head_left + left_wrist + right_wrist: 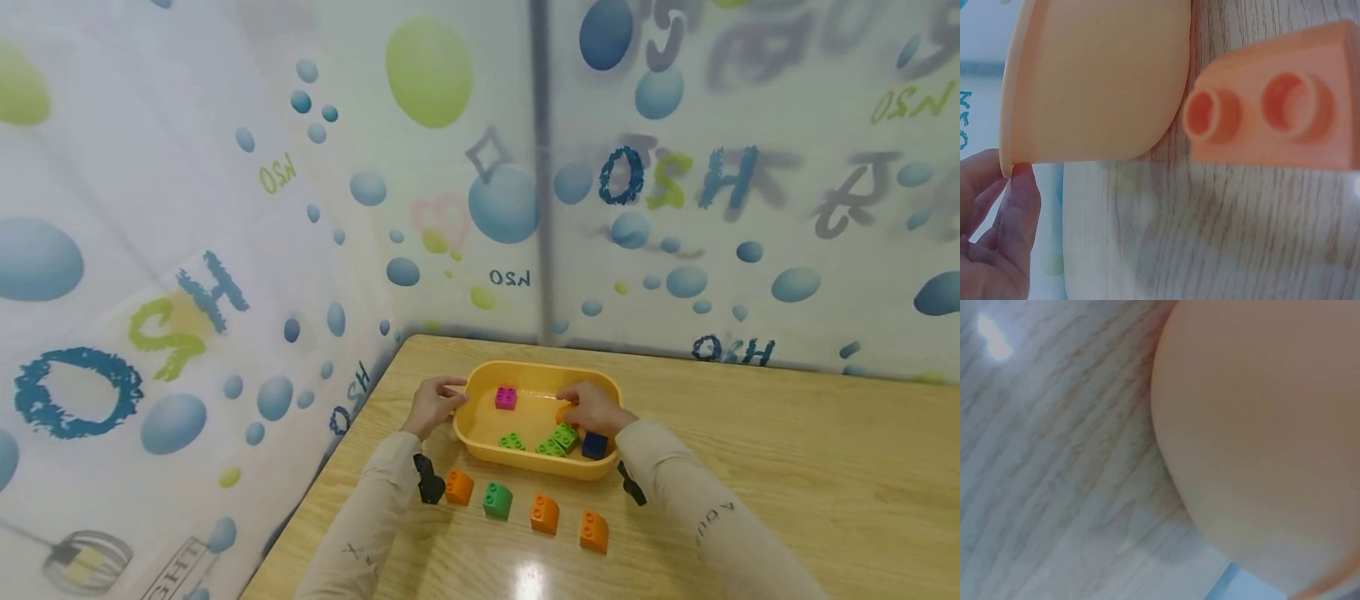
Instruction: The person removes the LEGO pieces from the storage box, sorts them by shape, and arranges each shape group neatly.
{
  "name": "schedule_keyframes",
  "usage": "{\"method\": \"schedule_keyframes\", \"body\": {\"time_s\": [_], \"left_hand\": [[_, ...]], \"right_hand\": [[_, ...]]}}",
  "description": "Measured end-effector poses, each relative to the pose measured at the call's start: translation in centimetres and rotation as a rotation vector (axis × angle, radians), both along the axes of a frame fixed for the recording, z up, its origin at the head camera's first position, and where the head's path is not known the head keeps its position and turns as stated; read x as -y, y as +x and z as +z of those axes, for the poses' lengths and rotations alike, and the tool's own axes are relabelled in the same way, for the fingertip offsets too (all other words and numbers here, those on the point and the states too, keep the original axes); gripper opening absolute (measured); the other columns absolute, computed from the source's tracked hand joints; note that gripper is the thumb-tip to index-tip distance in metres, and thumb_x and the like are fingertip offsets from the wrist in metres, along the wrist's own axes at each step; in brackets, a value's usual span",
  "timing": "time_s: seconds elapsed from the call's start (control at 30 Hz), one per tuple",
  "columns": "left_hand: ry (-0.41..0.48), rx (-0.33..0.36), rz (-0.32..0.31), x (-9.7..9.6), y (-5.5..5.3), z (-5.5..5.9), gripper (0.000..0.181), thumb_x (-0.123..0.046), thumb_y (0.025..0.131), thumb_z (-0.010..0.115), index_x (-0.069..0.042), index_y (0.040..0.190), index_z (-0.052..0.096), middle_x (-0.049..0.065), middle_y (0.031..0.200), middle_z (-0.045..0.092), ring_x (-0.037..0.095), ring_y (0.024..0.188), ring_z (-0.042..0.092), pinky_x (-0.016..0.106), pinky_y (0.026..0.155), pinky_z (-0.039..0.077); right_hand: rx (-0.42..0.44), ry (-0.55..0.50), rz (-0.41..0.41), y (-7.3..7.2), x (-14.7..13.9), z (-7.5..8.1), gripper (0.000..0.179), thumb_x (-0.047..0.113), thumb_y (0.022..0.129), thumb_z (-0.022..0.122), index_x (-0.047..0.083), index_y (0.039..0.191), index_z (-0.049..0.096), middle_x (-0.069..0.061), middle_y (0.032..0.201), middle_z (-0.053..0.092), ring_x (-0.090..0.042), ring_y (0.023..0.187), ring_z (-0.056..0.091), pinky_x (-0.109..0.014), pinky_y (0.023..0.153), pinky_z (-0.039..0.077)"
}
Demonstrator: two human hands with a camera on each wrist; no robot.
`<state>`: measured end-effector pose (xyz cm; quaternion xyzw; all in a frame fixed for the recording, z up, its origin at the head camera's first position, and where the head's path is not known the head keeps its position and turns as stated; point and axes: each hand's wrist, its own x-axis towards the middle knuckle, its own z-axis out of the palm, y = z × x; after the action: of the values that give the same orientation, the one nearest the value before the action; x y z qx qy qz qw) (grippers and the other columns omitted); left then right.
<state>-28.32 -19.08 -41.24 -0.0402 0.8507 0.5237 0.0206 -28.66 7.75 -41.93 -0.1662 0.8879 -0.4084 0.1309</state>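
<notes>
1) both forearms are held forward and angled inward, covered by the pale left sleeve (pixel 367 508) and the pale right sleeve (pixel 705 500), whose cloth is printed with dark lettering
2) on the near side of the tray, a slanting row is formed by a green brick (pixel 497 500) and three orange bricks (pixel 544 514); curved, sloping faces and hollow round studs are shown on the leftmost orange one in the left wrist view
3) by the left hand (pixel 433 406), the tray's left end is pinched at the rim, between thumb and fingers
4) the tray (pixel 495 456) is shaped as a smooth yellow oblong with rounded corners and a turned-out rim
5) the right hand (pixel 596 410) is lowered into its right side, fingers bent beside an orange piece (pixel 562 414); whether that is gripped cannot be told
6) also contained there are lime bricks (pixel 551 448), a dark blue brick (pixel 595 446) and, farther back, a studded magenta brick (pixel 506 398)
7) all is supported by a wood-grained table (pixel 750 467), backed by a wall covering (pixel 450 167) printed with blue and green ovals
</notes>
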Motion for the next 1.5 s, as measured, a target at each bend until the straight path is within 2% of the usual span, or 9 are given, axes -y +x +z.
{"method": "schedule_keyframes", "body": {"time_s": [0.07,0.2,0.37,0.53,0.63,0.73,0.87,1.17,1.5], "left_hand": [[0.0,0.003,0.005,0.0,-0.1,0.1,0.029,-0.005,0.082,0.062,-0.002,0.11,0.06,0.013,0.084,0.057,0.03,0.073,0.059,0.03,0.056,0.053],[-0.001,-0.001,-0.001,-0.1,-0.2,0.2,0.028,-0.005,0.082,0.062,-0.002,0.11,0.06,0.013,0.085,0.058,0.03,0.074,0.059,0.031,0.056,0.053],[0.002,0.001,0.003,0.0,-0.2,0.0,0.029,-0.005,0.082,0.062,-0.002,0.11,0.06,0.014,0.086,0.058,0.029,0.075,0.059,0.031,0.058,0.053],[-0.002,-0.005,-0.001,0.0,0.0,-0.1,0.029,-0.005,0.082,0.061,-0.001,0.111,0.059,0.014,0.086,0.058,0.03,0.074,0.059,0.031,0.057,0.053],[-0.002,-0.002,0.002,0.0,0.0,-0.1,0.029,-0.005,0.082,0.061,-0.002,0.111,0.059,0.013,0.085,0.058,0.03,0.074,0.059,0.03,0.056,0.053],[-0.005,0.004,0.003,0.1,0.0,-0.1,0.029,-0.006,0.082,0.062,-0.003,0.11,0.06,0.013,0.086,0.058,0.03,0.074,0.059,0.029,0.056,0.053],[-0.004,0.005,-0.001,0.0,-0.1,-0.1,0.029,-0.006,0.082,0.062,-0.003,0.11,0.06,0.013,0.086,0.057,0.03,0.074,0.058,0.029,0.056,0.053],[0.001,-0.004,-0.011,0.0,0.0,-0.1,0.029,-0.005,0.082,0.061,-0.002,0.111,0.059,0.013,0.086,0.057,0.031,0.074,0.059,0.029,0.055,0.053],[-0.012,-0.008,-0.017,0.1,0.0,-0.1,0.029,-0.006,0.082,0.061,-0.002,0.111,0.059,0.014,0.089,0.058,0.03,0.077,0.06,0.03,0.056,0.053]], "right_hand": [[0.014,0.0,0.009,-0.1,-0.1,0.2,0.038,-0.004,0.078,0.059,-0.011,0.114,0.053,-0.024,0.111,0.053,-0.032,0.1,0.049,-0.042,0.086,0.043],[0.005,0.047,0.005,-0.2,-0.1,0.3,0.035,0.0,0.078,0.063,-0.01,0.11,0.055,-0.022,0.107,0.055,-0.03,0.097,0.051,-0.041,0.085,0.044],[-0.046,0.098,0.004,-0.2,0.2,0.0,0.024,0.004,0.076,0.066,-0.009,0.096,0.061,-0.011,0.085,0.061,-0.019,0.074,0.055,-0.031,0.072,0.049],[-0.046,0.058,-0.013,-0.1,0.3,-0.3,0.009,0.003,0.076,0.066,-0.004,0.079,0.062,-0.003,0.064,0.056,-0.011,0.055,0.049,-0.023,0.056,0.045],[-0.055,0.031,-0.013,-0.1,0.3,-0.5,0.009,0.002,0.076,0.066,-0.003,0.072,0.06,-0.005,0.06,0.056,-0.012,0.053,0.048,-0.023,0.053,0.042],[-0.074,0.025,-0.04,-0.3,0.1,-0.7,0.01,0.004,0.074,0.066,-0.004,0.078,0.063,-0.008,0.07,0.06,-0.015,0.063,0.053,-0.028,0.06,0.047],[-0.091,0.036,-0.083,-0.4,0.0,-0.4,0.026,0.007,0.072,0.067,-0.006,0.095,0.063,-0.012,0.09,0.062,-0.022,0.082,0.054,-0.036,0.076,0.047],[-0.045,-0.044,-0.088,-0.2,-0.6,0.0,0.023,0.007,0.075,0.064,-0.002,0.096,0.061,-0.008,0.093,0.058,-0.021,0.084,0.052,-0.034,0.077,0.046],[-0.126,-0.078,0.015,0.8,-1.8,0.9,0.021,0.011,0.078,0.064,0.002,0.096,0.062,-0.007,0.095,0.059,-0.024,0.088,0.055,-0.036,0.078,0.048]]}}
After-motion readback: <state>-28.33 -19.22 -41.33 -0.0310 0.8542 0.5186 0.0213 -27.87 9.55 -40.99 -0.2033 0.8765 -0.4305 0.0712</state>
